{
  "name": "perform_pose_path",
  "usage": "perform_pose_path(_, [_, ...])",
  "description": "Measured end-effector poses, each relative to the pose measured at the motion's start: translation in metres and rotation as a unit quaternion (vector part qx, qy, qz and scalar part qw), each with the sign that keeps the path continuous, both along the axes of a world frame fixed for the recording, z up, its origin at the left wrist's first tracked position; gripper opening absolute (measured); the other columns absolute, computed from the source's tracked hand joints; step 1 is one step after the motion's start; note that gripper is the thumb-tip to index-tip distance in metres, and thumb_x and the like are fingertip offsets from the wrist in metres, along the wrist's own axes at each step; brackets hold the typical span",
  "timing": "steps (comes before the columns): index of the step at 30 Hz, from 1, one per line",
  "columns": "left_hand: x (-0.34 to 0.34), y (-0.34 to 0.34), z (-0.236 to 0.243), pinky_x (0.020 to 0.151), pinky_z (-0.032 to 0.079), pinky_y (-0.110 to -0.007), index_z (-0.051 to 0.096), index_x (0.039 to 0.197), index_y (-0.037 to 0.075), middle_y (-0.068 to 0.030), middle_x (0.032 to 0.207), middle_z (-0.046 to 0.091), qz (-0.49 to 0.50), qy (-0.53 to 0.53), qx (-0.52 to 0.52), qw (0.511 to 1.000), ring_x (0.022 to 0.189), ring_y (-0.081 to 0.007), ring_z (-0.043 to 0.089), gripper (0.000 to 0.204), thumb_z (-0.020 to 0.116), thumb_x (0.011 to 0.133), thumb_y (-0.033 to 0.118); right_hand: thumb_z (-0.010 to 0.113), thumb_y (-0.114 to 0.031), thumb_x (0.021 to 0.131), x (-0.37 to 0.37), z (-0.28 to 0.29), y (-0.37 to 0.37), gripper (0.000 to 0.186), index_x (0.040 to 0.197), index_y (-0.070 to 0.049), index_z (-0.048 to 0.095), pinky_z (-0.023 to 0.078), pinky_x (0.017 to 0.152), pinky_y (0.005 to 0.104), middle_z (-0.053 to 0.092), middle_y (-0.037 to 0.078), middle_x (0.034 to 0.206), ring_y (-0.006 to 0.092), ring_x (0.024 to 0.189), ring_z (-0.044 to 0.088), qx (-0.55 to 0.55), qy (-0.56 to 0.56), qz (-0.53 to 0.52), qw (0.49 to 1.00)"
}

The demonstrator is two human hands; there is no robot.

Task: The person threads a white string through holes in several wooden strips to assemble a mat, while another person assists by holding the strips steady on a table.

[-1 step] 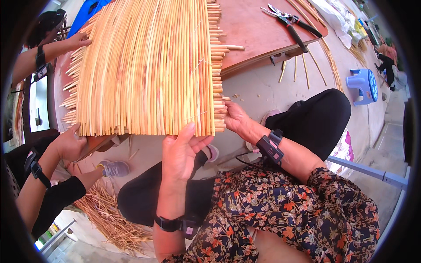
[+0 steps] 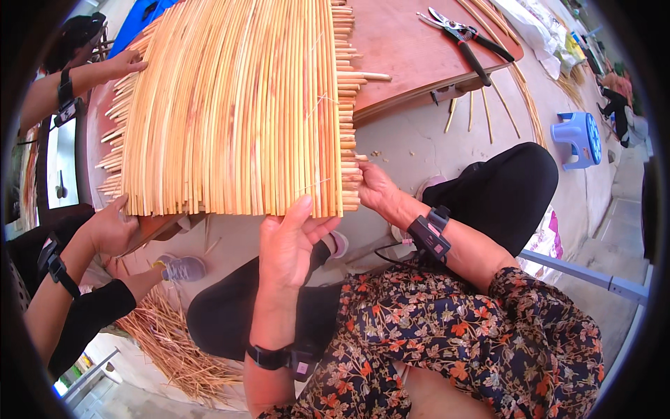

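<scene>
A thick panel of pale peeled sticks, laid side by side with more rods crosswise beneath, rests on the reddish table and juts over its near edge. At the near edge's right part, my left hand grips the panel, thumb on top and fingers underneath. Round the near right corner, my right hand is closed on the side where the crosswise stick ends stick out; its fingertips are partly hidden. Thin white thread ties show near that corner. A co-worker's two hands hold the panel's left side.
Pruning shears with black and red handles lie on the table. A blue plastic stool stands at right. Loose sticks lean by the table's edge. Stick scraps are heaped on the floor beside the co-worker's shoe.
</scene>
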State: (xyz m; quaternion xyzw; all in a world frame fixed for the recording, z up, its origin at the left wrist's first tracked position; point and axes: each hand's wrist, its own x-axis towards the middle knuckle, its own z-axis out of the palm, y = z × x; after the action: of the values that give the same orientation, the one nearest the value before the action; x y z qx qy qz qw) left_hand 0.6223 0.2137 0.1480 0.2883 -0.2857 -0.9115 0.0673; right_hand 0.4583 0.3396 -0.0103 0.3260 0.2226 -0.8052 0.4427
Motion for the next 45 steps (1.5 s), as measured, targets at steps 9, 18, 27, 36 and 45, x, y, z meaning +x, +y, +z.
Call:
perform_pose_path(9, [-0.002,0.012,0.015,0.084,0.054,-0.044,0.053,0.117,-0.001,-0.0152,0.107,0.064,-0.010,0.008,0.037,0.999,0.095,-0.0286,0.066,0.031,0.059,0.091,0.015,0.039,0.000,0.095,0.000,-0.021,0.009,0.014,0.106,-0.002,0.048,0.044,0.049,0.0159,0.051,0.005,0.086,0.0094,0.062,0.048,0.022,0.024,0.048,0.998])
perform_pose_path(18, [-0.011,0.027,0.014,0.073,0.056,-0.034,0.058,0.109,-0.002,-0.0114,0.097,0.066,-0.005,-0.010,-0.017,1.000,0.082,-0.0227,0.067,0.025,0.062,0.088,0.011,0.044,-0.006,0.097,-0.002,0.001,0.014,0.010,0.104,-0.001,0.048,0.042,0.047,0.0156,0.054,0.006,0.088,0.0082,0.059,0.046,-0.060,0.035,0.064,0.996])
perform_pose_path(27, [-0.014,0.027,0.004,0.071,0.055,-0.034,0.060,0.104,0.000,-0.0098,0.090,0.067,0.018,-0.004,-0.061,0.998,0.076,-0.0227,0.068,0.021,0.063,0.087,0.011,0.046,-0.005,0.096,-0.011,-0.006,0.016,0.003,0.096,-0.003,0.048,0.039,0.045,0.0159,0.052,0.003,0.080,0.0072,0.053,0.040,0.008,0.051,0.021,0.998])
perform_pose_path(36, [0.001,0.012,0.005,0.081,0.054,-0.040,0.056,0.112,0.000,-0.0123,0.105,0.064,-0.060,0.010,-0.036,0.997,0.092,-0.0253,0.065,0.030,0.061,0.089,0.019,0.048,-0.007,0.095,0.003,0.015,-0.001,0.004,0.096,-0.005,0.051,0.042,0.049,0.0167,0.052,0.000,0.077,0.0068,0.056,0.046,-0.008,0.081,0.081,0.993])
perform_pose_path(45, [0.024,-0.036,0.015,0.074,0.053,-0.035,0.056,0.109,0.003,-0.0117,0.101,0.064,0.016,-0.053,-0.044,0.997,0.088,-0.0218,0.063,0.042,0.057,0.091,0.041,0.049,-0.019,0.096,0.042,0.087,-0.022,0.026,0.118,-0.005,0.053,0.056,0.076,0.0307,0.062,0.006,0.108,0.0151,0.092,0.064,-0.045,0.276,0.215,0.936])
